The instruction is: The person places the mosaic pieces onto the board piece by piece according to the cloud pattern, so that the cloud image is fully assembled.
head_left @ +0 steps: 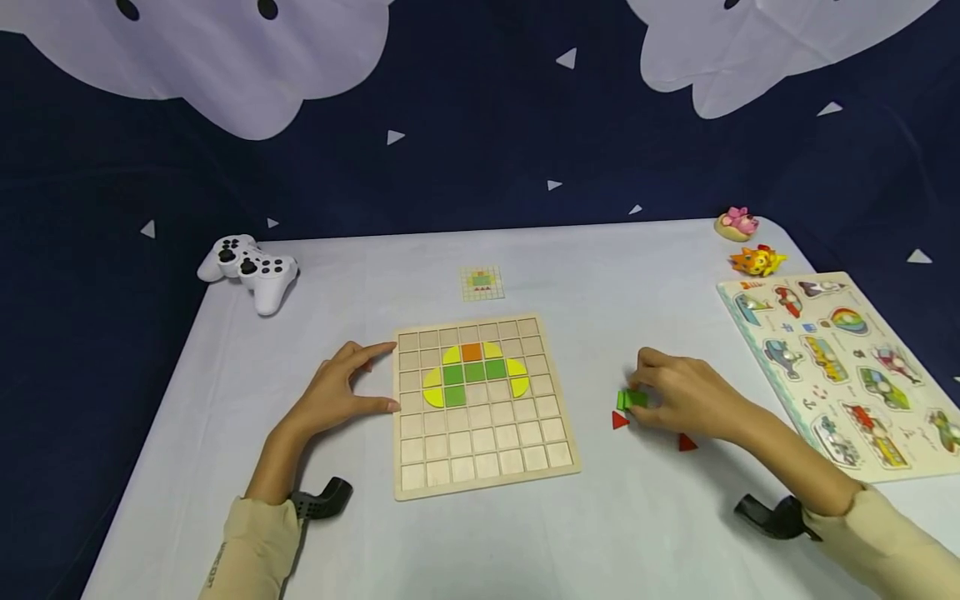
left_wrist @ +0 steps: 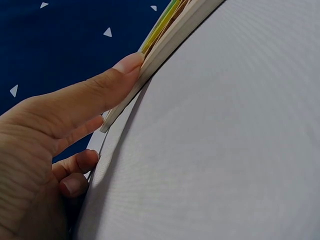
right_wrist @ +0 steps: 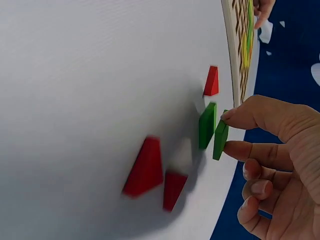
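Your right hand [head_left: 686,392] is to the right of the wooden grid board, its thumb and index fingers pinching a green block [right_wrist: 220,142] just above the counter [head_left: 480,550]; the other fingers are loosely curled. A second green block [right_wrist: 207,126] is right beside it, though you cannot tell whether the two touch. Near these are red triangular blocks [right_wrist: 145,169], one close on the board side and others on the near side.

Your left hand [head_left: 330,398] is at the left edge of the wooden grid board [head_left: 480,440], thumb and index finger spread apart: the index fingertip touches near the far left corner, and the thumb rests against the same edge, nearer to you. The board lies flat in the middle of the counter. In its far half sit an orange square [head_left: 471,352], four green squares [head_left: 475,372] and six yellow rounded pieces [head_left: 432,398].

Beyond the board lies a small pattern card [head_left: 482,283]. At the far left is a white game controller [head_left: 251,268]; at the far right, two small figurines [head_left: 757,261] stand beyond a picture puzzle [head_left: 843,367].
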`<control>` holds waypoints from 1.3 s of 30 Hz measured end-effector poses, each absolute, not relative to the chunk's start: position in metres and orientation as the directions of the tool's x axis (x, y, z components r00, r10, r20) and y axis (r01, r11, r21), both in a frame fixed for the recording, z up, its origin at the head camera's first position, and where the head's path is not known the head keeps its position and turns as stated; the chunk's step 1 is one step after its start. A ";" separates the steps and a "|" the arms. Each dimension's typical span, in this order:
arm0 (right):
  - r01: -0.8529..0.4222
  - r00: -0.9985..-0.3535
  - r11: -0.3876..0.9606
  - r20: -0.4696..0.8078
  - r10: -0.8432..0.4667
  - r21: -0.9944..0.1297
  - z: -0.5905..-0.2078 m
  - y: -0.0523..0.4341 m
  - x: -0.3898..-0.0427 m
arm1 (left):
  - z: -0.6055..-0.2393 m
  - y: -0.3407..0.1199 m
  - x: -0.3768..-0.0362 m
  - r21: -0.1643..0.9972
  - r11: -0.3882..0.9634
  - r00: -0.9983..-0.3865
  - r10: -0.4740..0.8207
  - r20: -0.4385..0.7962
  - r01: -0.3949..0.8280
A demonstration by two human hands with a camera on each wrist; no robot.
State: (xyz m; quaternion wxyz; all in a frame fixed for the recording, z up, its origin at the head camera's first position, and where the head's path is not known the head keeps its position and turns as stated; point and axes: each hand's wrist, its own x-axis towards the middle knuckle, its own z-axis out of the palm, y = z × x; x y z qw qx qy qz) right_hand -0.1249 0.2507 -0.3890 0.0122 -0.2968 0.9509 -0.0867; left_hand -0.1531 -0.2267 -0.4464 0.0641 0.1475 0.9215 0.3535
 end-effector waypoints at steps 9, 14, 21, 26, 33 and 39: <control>-0.649 -0.757 0.737 0.063 -0.651 -0.188 -0.389 0.215 -0.139 | -0.447 -0.226 -0.153 0.671 0.708 -0.951 0.309 -0.012 0.222; -0.711 -0.698 0.677 0.071 -0.713 -0.191 -0.389 0.191 -0.145 | -0.448 -0.225 -0.151 0.673 0.707 -0.953 0.304 -0.014 0.215; -0.771 -0.632 0.608 0.107 -0.768 -0.190 -0.386 0.157 -0.152 | -0.447 -0.225 -0.152 0.673 0.709 -0.953 0.302 -0.020 0.211; -0.795 -0.597 0.571 0.096 -0.797 -0.203 -0.386 0.132 -0.156 | -0.447 -0.226 -0.152 0.671 0.712 -0.955 0.296 -0.024 0.204; -0.817 -0.561 0.537 0.075 -0.824 -0.212 -0.391 0.106 -0.160 | -0.447 -0.225 -0.152 0.675 0.710 -0.954 0.297 -0.028 0.202; -0.823 -0.551 0.523 0.083 -0.831 -0.224 -0.396 0.090 -0.165 | -0.446 -0.225 -0.152 0.675 0.712 -0.955 0.293 -0.039 0.191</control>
